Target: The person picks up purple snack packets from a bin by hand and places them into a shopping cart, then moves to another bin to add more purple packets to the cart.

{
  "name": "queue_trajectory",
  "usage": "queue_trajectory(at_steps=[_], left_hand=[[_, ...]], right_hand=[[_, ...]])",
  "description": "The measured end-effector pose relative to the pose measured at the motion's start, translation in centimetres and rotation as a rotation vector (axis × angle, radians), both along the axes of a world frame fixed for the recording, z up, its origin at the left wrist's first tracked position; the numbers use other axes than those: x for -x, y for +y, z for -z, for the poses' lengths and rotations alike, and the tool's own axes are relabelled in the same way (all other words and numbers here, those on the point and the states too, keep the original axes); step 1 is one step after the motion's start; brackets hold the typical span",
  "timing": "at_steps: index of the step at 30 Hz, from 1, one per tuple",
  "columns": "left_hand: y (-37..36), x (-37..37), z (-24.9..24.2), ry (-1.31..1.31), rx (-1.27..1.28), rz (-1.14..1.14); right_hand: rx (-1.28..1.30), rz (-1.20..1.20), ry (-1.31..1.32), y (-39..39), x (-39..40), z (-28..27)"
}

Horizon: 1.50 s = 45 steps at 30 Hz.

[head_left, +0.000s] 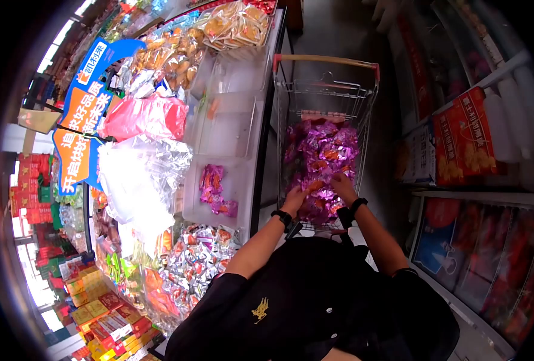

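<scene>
A wire shopping cart [369, 114] in front of me holds a heap of shiny purple snack packets [330, 144]. My left hand [295, 198] is at the near left of the heap, its fingers closed on a packet. Across from it, my right hand [342, 187] has bent fingers among the packets, seemingly gripping one; its fingertips are partly hidden. To the left, a clear plastic bin [243, 207] has a few similar purple packets [211, 183] at its bottom.
Along the left runs a display with clear plastic bags [143, 174], a pink bag [149, 117], bagged baked snacks [237, 24] and small wrapped sweets [200, 259]. A blue and orange sign [83, 126] stands behind. Shelves with a red carton [465, 138] line the right side.
</scene>
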<state>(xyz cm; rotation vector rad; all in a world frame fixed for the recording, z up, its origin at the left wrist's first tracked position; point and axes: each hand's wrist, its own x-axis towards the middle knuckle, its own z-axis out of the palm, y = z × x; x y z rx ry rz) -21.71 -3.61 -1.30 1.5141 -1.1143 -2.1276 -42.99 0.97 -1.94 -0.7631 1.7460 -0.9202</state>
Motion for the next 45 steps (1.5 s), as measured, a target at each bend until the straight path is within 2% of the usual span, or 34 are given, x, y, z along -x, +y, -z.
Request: queue_trajectory(at_steps=[1,2,3,6,7,8,9,10,12,14,15,16,18,21,23,24,26,29,30,32,35,38,39,41,44,45], left_hand=[[-0.1,0.5,0.0,0.063,-0.005,-0.05],[-0.3,1.0,0.1,0.126,-0.013,-0.101],[-0.6,1.5,-0.7,0.188,-0.022,-0.152],[-1.5,1.4,-0.8,-0.003,0.213,-0.082],[-1.8,0.0,2.3,-0.015,0.423,0.061],[-2.4,-2.2,7.6,-0.032,0.631,0.204],[-2.2,-3.2,8.0,-0.026,0.604,0.177],[-2.0,-3.9,6.4,-0.019,0.576,0.15],[-0.3,-5.7,2.5,0.052,0.062,-0.277],[0.1,-10.5,6.6,-0.21,0.705,0.014],[0.5,-12.2,6.8,-0.22,0.704,-0.035],[0.7,-13.4,5.4,-0.23,0.703,-0.084],[1.0,-14.7,1.8,0.065,0.094,-0.583],[0.7,-17.4,-1.2,0.012,0.074,-0.83],[0.4,-20.3,0.0,-0.013,0.085,-0.856],[0.3,-21.6,0.8,-0.019,0.091,-0.877],[0.0,-24.2,3.1,0.068,0.081,-0.96],[-0.4,-26.8,3.9,0.213,0.068,-1.131],[-0.8,-27.3,4.0,0.107,0.078,-1.164],[-2.2,-28.3,4.1,-0.109,0.099,-1.218],[-3.8,-31.2,3.6,-0.343,0.112,-0.951],[-5.4,-34.1,11.0,-0.369,0.131,-1.079],[-6.0,-34.0,9.4,-0.43,0.121,-1.004],[-7.9,-33.2,2.5,-0.548,0.101,-0.846],[-9.7,-33.4,2.3,-0.52,0.024,-0.974],[-9.9,-33.5,3.1,-0.54,0.006,-0.993]], right_hand=[[0.001,0.02,0.02,0.1,0.7,-1.2],[0.059,0.014,0.183,-0.1,1.7,-1.0],[0.069,0.039,0.19,-0.3,2.5,-1.4],[0.08,0.08,0.274,-0.1,4.1,-1.4],[0.076,0.072,0.344,-0.1,4.5,0.9],[0.074,0.062,0.413,-0.2,4.5,2.3],[0.082,0.066,0.36,-0.3,4.2,2.8],[0.089,0.066,0.305,-0.3,3.6,3.3],[0.107,-0.006,0.141,-0.6,2.0,4.2],[0.111,-0.012,-0.004,-1.5,-1.1,1.4],[0.108,-0.013,-0.072,-1.9,-2.5,0.2],[0.096,-0.046,-0.23,-2.9,-3.7,1.3],[0.048,-0.168,-0.238,-4.3,-6.1,1.2],[0.086,-0.34,-0.13,-6.9,-10.1,1.0],[0.078,-0.416,-0.13,-8.4,-13.4,-1.6],[0.166,-0.467,-0.11,-9.5,-14.8,2.9],[0.207,-0.542,-0.136,-11.0,-18.1,3.2],[0.216,-0.659,-0.178,-13.2,-23.3,3.0],[0.21,-0.7,-0.192,-13.7,-24.9,2.7],[0.121,-0.751,-0.231,-14.9,-28.2,1.4],[-0.042,-0.787,-0.37,-16.3,-32.5,0.6],[-0.164,-0.762,-0.527,-17.1,-36.3,4.7],[-0.207,-0.729,-0.566,-17.2,-37.4,5.8],[-0.292,-0.657,-0.642,-17.3,-39.2,7.3],[0.612,-1.408,0.462,-18.4,-39.5,7.0],[0.494,-1.395,0.477,-18.2,-40.1,8.4]])
